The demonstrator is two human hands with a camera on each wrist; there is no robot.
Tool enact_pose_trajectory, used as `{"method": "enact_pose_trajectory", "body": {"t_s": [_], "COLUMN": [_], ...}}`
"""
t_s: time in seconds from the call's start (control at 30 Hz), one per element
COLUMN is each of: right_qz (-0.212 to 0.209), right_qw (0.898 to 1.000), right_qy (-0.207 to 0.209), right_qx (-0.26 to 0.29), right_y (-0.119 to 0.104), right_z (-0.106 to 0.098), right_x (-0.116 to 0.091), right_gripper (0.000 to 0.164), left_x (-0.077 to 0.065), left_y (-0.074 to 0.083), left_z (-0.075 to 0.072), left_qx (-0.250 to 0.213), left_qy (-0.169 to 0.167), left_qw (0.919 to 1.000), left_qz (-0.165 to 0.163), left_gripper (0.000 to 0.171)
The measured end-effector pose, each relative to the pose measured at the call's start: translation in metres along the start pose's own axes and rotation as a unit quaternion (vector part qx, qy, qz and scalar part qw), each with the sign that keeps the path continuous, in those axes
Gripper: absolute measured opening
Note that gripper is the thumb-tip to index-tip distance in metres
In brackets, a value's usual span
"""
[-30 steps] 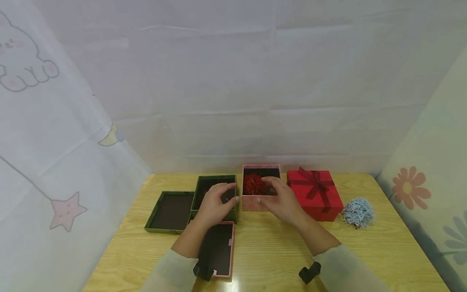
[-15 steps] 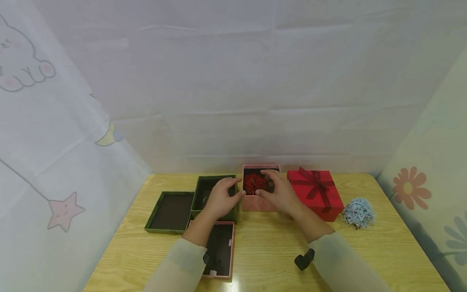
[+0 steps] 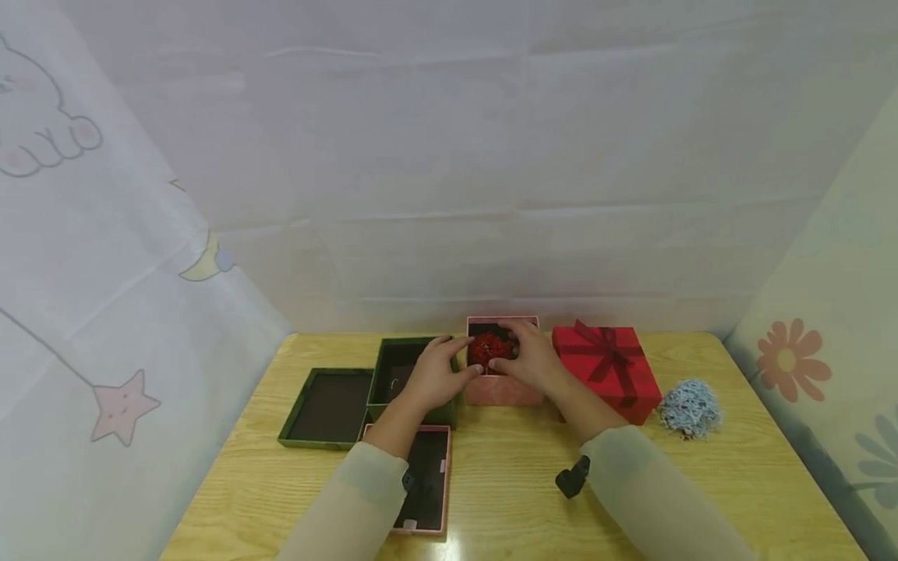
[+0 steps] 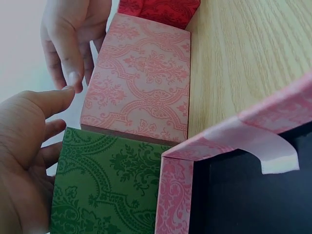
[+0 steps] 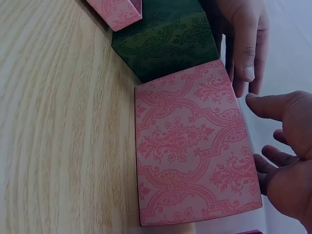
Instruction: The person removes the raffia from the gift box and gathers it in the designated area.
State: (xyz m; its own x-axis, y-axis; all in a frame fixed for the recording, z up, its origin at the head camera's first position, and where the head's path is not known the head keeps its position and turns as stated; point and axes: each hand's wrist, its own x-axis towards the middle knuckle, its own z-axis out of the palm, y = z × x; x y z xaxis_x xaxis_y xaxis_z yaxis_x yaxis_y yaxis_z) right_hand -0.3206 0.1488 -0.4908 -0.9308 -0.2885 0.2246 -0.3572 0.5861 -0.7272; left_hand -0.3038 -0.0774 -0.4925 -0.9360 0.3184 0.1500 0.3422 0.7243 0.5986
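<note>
The pink patterned box [image 3: 503, 391] stands at the back of the table with a heap of red shredded paper [image 3: 491, 347] inside. My left hand [image 3: 436, 372] reaches over the green box [image 4: 107, 185], its thumb and fingers at the pink box's left rim, beside the shreds. At the right side of the shreds is my right hand [image 3: 536, 362], fingers spread and loosely bent above the box opening. In the right wrist view, both thumbs come close together over the pink box. No shreds show lifted in either hand; the fingertips' contact with them is partly hidden.
A green lid [image 3: 330, 407] lies left of the green box, and a pink lid [image 3: 429, 483] lies in front of it. To the right stand a red gift box [image 3: 606, 370] with a dark ribbon bow and a pile of pale blue shredded paper [image 3: 691, 409].
My left hand has moved right and forward, from over the green box to the pink box's rim. My right hand has shifted slightly left and forward, so the hands are closer together. The boxes stay put.
</note>
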Motion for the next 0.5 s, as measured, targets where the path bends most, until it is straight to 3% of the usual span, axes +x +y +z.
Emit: {"method": "enact_pose_trajectory", "body": {"t_s": [0.2, 0.5], "right_qz": [0.013, 0.037], "right_qw": [0.999, 0.996], "right_qy": [-0.015, -0.051], "right_qx": [-0.040, -0.056], "right_y": [0.002, 0.008], "right_z": [0.004, 0.009], "right_x": [0.011, 0.027], "right_gripper": [0.077, 0.075], "left_x": [0.004, 0.009], "left_y": [0.004, -0.001], "left_z": [0.000, 0.008], "left_qx": [0.025, 0.073], "left_qy": [-0.011, -0.013], "left_qw": [0.9996, 0.9971], "left_qz": [-0.012, -0.015], "left_gripper": [0.066, 0.076]}}
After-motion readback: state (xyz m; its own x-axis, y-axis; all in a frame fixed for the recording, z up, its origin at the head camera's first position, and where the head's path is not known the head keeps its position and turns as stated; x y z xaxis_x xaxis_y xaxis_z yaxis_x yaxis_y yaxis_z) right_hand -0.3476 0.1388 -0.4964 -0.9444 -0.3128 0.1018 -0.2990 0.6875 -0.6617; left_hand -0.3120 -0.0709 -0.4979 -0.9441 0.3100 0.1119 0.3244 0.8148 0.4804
